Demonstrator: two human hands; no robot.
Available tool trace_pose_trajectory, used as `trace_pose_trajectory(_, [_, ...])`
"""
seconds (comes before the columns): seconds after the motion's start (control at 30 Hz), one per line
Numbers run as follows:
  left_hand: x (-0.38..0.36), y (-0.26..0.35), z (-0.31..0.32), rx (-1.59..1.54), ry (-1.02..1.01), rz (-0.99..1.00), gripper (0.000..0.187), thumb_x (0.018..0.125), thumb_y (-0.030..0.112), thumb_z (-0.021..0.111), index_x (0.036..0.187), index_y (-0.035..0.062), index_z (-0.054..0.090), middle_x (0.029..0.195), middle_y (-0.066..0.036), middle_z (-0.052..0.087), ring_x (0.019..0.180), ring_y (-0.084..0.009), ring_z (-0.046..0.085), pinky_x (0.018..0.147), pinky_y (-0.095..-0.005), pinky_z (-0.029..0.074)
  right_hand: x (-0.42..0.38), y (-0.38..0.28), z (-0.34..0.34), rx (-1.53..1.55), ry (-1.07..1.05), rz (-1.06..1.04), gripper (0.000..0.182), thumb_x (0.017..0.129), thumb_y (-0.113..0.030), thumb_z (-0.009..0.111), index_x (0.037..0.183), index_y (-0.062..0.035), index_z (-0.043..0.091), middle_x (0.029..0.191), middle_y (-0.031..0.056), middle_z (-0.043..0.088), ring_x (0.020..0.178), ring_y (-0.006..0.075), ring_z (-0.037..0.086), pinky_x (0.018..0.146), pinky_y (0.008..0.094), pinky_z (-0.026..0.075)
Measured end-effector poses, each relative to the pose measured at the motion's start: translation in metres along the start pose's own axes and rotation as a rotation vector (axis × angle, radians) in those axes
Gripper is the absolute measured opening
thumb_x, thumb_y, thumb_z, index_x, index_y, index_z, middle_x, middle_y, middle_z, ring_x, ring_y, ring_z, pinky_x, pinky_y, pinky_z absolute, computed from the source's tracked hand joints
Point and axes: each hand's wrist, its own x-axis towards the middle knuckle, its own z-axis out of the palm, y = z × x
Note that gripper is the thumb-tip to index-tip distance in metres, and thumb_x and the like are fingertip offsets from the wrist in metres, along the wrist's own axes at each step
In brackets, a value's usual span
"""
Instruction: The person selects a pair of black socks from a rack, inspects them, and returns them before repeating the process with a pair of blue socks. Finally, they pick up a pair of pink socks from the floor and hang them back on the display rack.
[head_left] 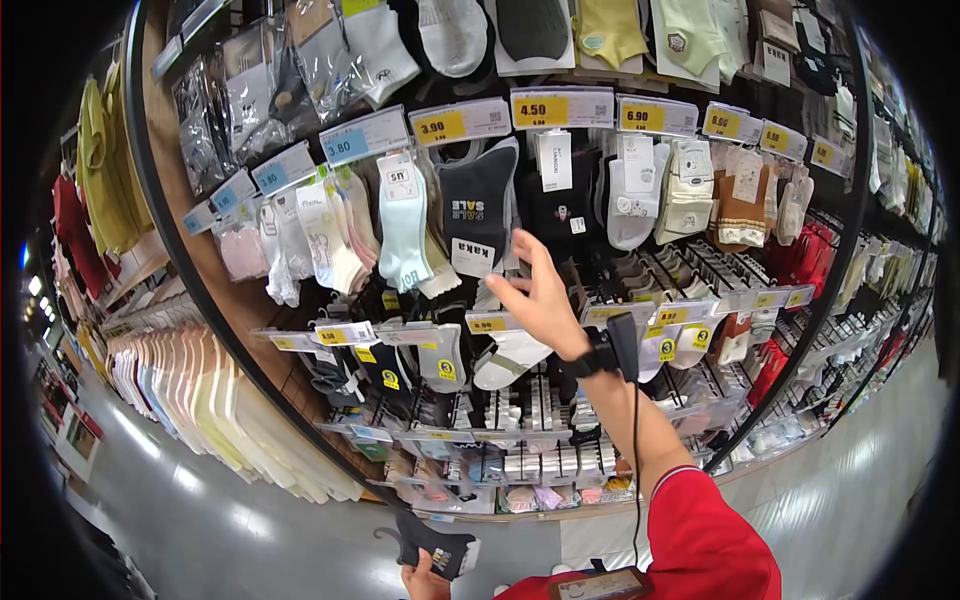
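Note:
My right hand, with a black band on its wrist, reaches up to the sock rack. Its thumb and fingers are apart, right at the lower edge of dark grey socks that hang with "SALE" lettering and a white tag upside down. Low in front of my body, my left hand is closed on a similar pair of dark grey socks, with a dark hook sticking out at its left. Mint socks hang left of my right hand, and black socks hang to its right.
Price labels line the rack rails. Lower rows hold more socks on protruding hooks. A dark upright post bounds the rack on the left, beside pale hanging garments. A black cable runs down from my right wrist.

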Motion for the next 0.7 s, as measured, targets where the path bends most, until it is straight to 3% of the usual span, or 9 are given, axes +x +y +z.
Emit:
trace_pose_trajectory(0.07, [0.005,-0.013,-0.014,-0.008,-0.007,0.001,0.021,0.092,0.012,0.046,0.094,-0.0046,0.059,0.075,-0.009,0.059,0.065,-0.017,0.052,0.059,-0.0282,0.044,0.018,0.014,0.016,0.014,0.202,-0.014,0.066,0.077,-0.022,0.064,0.126,0.0071,0.03,0.122,0.0229,0.041,0.111,0.0306,0.045,0.091,0.036,0.04])
trace_pose_trajectory(0.13, [0.006,-0.017,-0.019,0.55,-0.063,0.454,0.018,0.09,0.007,0.047,0.098,-0.0033,0.059,0.077,-0.014,0.062,0.067,-0.0217,0.055,0.06,-0.0302,0.045,0.02,0.01,0.031,-0.022,0.288,0.012,0.069,0.074,-0.02,0.065,0.126,0.0088,0.029,0.112,0.0243,0.044,0.103,0.0346,0.046,0.09,0.0387,0.037])
trace_pose_trajectory(0.17, [0.009,-0.02,-0.024,0.596,-0.062,0.488,0.018,0.087,0.005,0.049,0.099,-0.0032,0.059,0.081,-0.017,0.063,0.069,-0.0246,0.058,0.061,-0.0315,0.045,0.018,0.007,0.039,-0.058,0.295,-0.029,0.068,0.074,-0.019,0.065,0.125,0.0087,0.03,0.11,0.0241,0.044,0.102,0.0351,0.045,0.09,0.0394,0.036])
trace_pose_trajectory(0.3, [0.013,-0.016,-0.031,0.331,-0.015,0.258,0.018,0.09,0.009,0.049,0.099,-0.0024,0.059,0.079,-0.013,0.062,0.065,-0.0192,0.053,0.059,-0.0293,0.044,0.01,-0.01,0.065,-0.112,0.252,-0.109,0.064,0.075,-0.018,0.065,0.125,0.0062,0.033,0.109,0.0208,0.042,0.103,0.0327,0.043,0.091,0.0381,0.035])
trace_pose_trajectory(0.47, [0.009,-0.013,-0.038,0.526,-0.017,0.336,0.02,0.092,0.013,0.048,0.098,-0.0024,0.059,0.078,-0.01,0.06,0.065,-0.016,0.05,0.059,-0.0285,0.043,0.006,-0.025,0.084,-0.025,0.196,-0.12,0.069,0.074,-0.015,0.062,0.131,0.0023,0.028,0.118,0.0227,0.033,0.109,0.0357,0.039,0.094,0.0384,0.033])
trace_pose_trajectory(0.53, [0.0,-0.006,-0.028,0.565,-0.013,0.364,0.02,0.092,0.013,0.048,0.099,-0.0023,0.058,0.077,-0.01,0.06,0.066,-0.0158,0.05,0.059,-0.0287,0.043,0.003,-0.031,0.088,-0.048,0.203,-0.157,0.07,0.073,-0.015,0.062,0.131,0.0024,0.027,0.119,0.0257,0.033,0.107,0.04,0.039,0.093,0.0432,0.034])
trace_pose_trajectory(0.6, [-0.009,0.006,-0.013,0.116,0.053,0.101,0.022,0.092,0.014,0.048,0.101,-0.0037,0.057,0.08,-0.009,0.058,0.069,-0.0155,0.05,0.061,-0.0284,0.044,0.002,-0.031,0.089,-0.035,0.187,-0.142,0.072,0.073,-0.015,0.062,0.132,0.002,0.026,0.119,0.0257,0.032,0.108,0.0403,0.039,0.093,0.0436,0.034])
trace_pose_trajectory(0.63, [-0.008,0.002,-0.018,0.116,0.057,0.101,0.022,0.092,0.014,0.048,0.101,-0.0037,0.057,0.08,-0.009,0.058,0.069,-0.0155,0.05,0.061,-0.0284,0.044,0.002,-0.03,0.09,-0.039,0.196,-0.139,0.072,0.073,-0.015,0.062,0.132,0.0021,0.026,0.12,0.0257,0.032,0.108,0.0403,0.038,0.094,0.0436,0.034])
trace_pose_trajectory(0.7, [-0.003,-0.008,-0.034,0.606,-0.018,0.331,0.025,0.092,0.016,0.049,0.102,-0.0058,0.056,0.085,-0.007,0.057,0.073,-0.0139,0.05,0.064,-0.0275,0.045,0.001,-0.029,0.09,-0.041,0.204,-0.135,0.071,0.073,-0.015,0.062,0.132,0.0022,0.026,0.12,0.0257,0.032,0.109,0.0403,0.038,0.094,0.0437,0.034])
